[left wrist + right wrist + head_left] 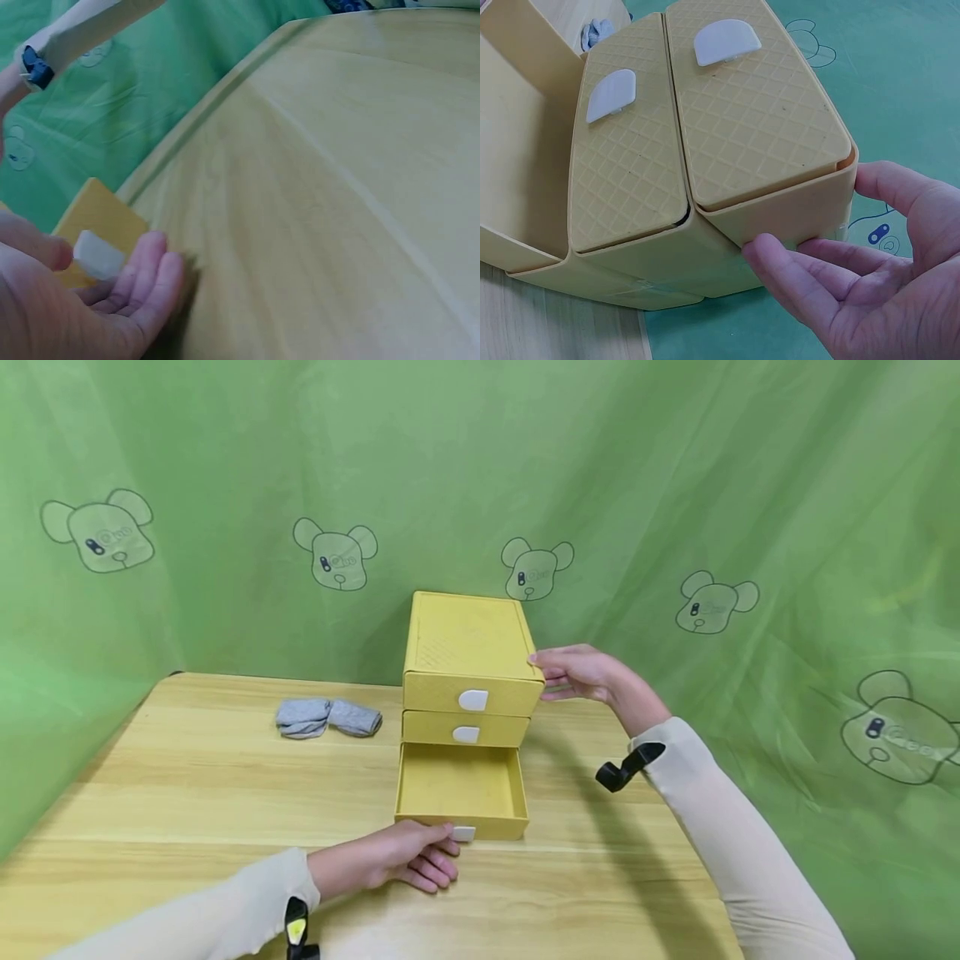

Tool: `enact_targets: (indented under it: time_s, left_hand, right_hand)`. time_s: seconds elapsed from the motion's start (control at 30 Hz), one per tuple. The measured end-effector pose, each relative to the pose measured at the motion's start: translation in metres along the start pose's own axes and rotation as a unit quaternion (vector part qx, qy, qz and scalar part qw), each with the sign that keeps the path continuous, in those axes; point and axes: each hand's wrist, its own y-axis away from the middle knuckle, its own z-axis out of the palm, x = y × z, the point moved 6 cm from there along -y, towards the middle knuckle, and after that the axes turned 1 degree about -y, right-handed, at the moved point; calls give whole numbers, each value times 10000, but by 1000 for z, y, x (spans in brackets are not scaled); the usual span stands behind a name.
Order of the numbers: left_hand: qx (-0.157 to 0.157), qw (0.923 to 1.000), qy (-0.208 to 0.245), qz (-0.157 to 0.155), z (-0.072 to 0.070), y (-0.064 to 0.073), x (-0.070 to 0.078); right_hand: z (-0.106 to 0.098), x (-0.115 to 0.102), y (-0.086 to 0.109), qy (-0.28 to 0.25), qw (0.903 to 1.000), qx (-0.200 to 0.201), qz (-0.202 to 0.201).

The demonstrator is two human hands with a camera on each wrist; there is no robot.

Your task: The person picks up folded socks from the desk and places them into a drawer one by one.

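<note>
- Centrally, a yellow three-drawer cabinet (472, 635) stands on a wood-grain desk (225, 785), toward its far edge.
- The cabinet's bottom drawer (465, 785) is pulled out toward the lower centre of the frame, its bare inner floor showing; the two drawers above it are closed.
- Each drawer front carries a white handle; the lowest white handle (463, 834) is at the drawer's front edge.
- At lower centre, the person's left hand (405, 856) is at that handle. Its grip is loose: the thumb lies by the handle, the other fingers extend relaxed below. Whether they touch the handle, I cannot tell.
- Right of centre, the right hand (585, 672) touches the cabinet's upper right corner. Its grip is unclenched, thumb at the top edge, fingers nearly straight along the side.
- Left of the cabinet, well apart from both hands, lies folded grey fabric (303, 717) in two lumps.
- Pale sleeves (750, 835) cover both forearms, with black straps (630, 766) near the wrists.
- Behind hangs a green curtain (450, 460) printed with bear heads.
</note>
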Motion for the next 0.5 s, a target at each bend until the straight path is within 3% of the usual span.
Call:
enact_targets:
  time_s: [0.13,0.3,0.4,0.5]
  left_hand:
    - [-400,9976,-556,42,-7,8,12]
    - [-765,9870,-1314,527,-31,27,45]
    - [-612,9782,-1779,883,-55,34,69]
    - [-237,9694,-2132,1197,-83,34,89]
  right_hand:
    - [0,1,1,41,10000,1,3]
    - [2,1,1,38,10000,-11,3]
    - [1,1,0,52,10000,-14,28]
    - [0,1,0,68,10000,-23,42]
